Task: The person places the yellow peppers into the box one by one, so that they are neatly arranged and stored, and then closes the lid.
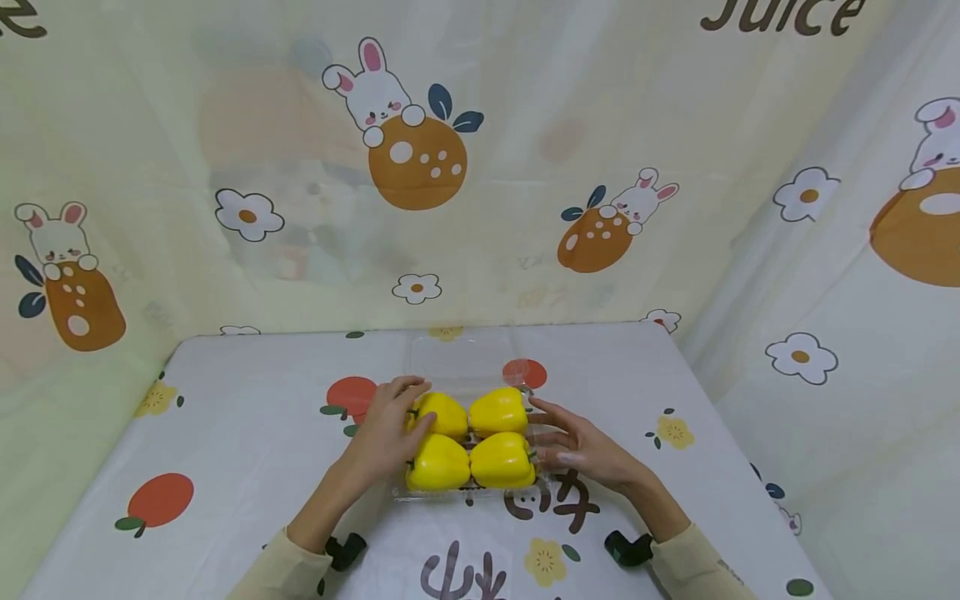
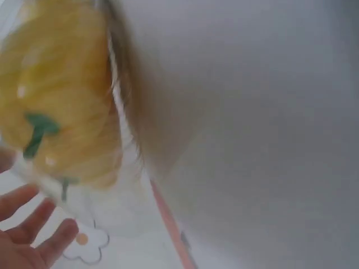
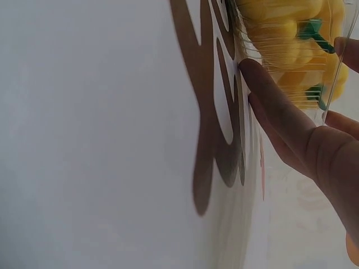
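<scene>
Several yellow bell peppers [image 1: 438, 461] with green stems sit in two rows inside a clear plastic box [image 1: 408, 497]. The box's transparent lid [image 1: 461, 358] lies folded back toward the wall. At the left side is my left hand [image 1: 384, 429], its thumb over the edge by the peppers. Its fingers [image 2: 59, 238] look spread and loose in the left wrist view, where the peppers are blurred. My right hand [image 1: 588, 450] lies along the right side, fingers extended. In the right wrist view, one finger [image 3: 277, 103] reaches the box's lower side and another fingertip [image 3: 349, 50] is at its rim.
The box stands on a table with a white printed cloth [image 1: 247, 450]. A patterned curtain [image 1: 495, 242] hangs behind the table, and more curtain hangs at both sides. Dark devices [image 1: 628, 550] are strapped at both wrists, by the beige sleeves.
</scene>
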Demonstrator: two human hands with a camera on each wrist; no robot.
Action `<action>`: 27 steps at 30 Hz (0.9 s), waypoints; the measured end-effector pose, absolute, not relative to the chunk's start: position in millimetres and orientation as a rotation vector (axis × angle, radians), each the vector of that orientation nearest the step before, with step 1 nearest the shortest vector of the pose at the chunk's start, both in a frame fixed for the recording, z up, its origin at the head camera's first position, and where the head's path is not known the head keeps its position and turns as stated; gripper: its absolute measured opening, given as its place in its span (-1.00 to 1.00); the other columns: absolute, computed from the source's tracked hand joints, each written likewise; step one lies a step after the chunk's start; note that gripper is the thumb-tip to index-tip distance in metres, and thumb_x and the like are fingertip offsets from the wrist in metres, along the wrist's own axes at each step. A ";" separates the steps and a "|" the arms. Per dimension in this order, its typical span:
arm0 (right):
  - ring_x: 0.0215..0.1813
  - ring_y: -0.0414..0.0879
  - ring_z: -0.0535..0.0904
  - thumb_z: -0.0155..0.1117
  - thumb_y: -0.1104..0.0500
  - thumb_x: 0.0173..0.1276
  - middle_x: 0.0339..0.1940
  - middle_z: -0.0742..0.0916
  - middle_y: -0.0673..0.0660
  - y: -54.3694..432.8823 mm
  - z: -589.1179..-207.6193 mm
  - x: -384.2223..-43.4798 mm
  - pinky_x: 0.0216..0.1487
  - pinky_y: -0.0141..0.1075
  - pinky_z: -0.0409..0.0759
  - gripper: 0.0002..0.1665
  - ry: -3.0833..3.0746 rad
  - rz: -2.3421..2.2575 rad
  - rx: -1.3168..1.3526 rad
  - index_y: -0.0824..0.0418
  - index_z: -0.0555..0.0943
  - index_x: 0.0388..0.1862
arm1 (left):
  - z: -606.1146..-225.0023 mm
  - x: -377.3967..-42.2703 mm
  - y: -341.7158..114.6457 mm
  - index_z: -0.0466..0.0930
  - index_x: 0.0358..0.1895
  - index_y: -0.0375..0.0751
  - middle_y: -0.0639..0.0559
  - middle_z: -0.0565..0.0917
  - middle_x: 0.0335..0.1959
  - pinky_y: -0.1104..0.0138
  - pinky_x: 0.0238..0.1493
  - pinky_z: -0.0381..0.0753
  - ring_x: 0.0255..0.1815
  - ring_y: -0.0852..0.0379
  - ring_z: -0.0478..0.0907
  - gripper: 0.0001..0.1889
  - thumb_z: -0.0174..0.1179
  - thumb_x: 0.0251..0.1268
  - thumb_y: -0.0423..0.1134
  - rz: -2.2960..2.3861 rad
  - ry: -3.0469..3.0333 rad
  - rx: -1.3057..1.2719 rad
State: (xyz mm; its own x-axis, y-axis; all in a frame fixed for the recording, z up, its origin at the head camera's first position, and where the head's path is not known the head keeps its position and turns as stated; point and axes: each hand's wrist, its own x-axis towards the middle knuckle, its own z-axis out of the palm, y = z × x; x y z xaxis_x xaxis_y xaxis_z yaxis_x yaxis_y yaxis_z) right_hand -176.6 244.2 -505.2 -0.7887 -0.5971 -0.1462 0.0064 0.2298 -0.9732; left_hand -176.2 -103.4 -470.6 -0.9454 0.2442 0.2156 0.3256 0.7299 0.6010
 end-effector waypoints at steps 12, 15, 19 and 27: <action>0.57 0.42 0.43 0.30 0.17 0.53 0.69 0.31 0.37 246.9 -510.3 -177.9 0.33 0.02 0.74 0.03 2.013 -1.594 -0.557 0.02 -0.04 0.80 | -461.9 -227.2 -140.2 0.47 0.46 -0.38 -0.39 0.56 0.41 -0.19 0.28 0.69 0.30 -0.38 0.56 -0.46 0.22 0.54 -0.20 -1.168 -2.780 -0.355; 0.56 0.42 0.43 0.30 0.17 0.53 0.69 0.31 0.38 246.7 -509.9 -178.0 0.33 0.02 0.73 0.04 2.014 -1.592 -0.557 0.03 -0.04 0.80 | -466.0 -237.2 -142.5 0.43 0.49 -0.39 -0.40 0.54 0.42 -0.17 0.31 0.68 0.32 -0.38 0.57 -0.45 0.19 0.56 -0.19 -1.193 -2.828 -0.316; 0.56 0.43 0.43 0.30 0.18 0.52 0.69 0.30 0.38 246.0 -507.9 -177.6 0.34 0.03 0.73 0.05 2.010 -1.597 -0.555 0.04 -0.05 0.80 | -472.3 -248.1 -143.1 0.37 0.53 -0.34 -0.35 0.54 0.45 -0.15 0.35 0.67 0.34 -0.33 0.59 -0.42 0.15 0.59 -0.15 -1.288 -2.888 -0.218; 0.55 0.42 0.44 0.30 0.18 0.54 0.69 0.30 0.37 244.5 -507.1 -177.0 0.35 0.04 0.72 0.02 2.015 -1.599 -0.544 0.00 -0.03 0.80 | -477.3 -265.6 -142.8 0.24 0.62 -0.30 -0.29 0.45 0.55 -0.09 0.45 0.61 0.41 -0.31 0.56 -0.37 0.04 0.66 -0.08 -1.658 -2.883 -0.022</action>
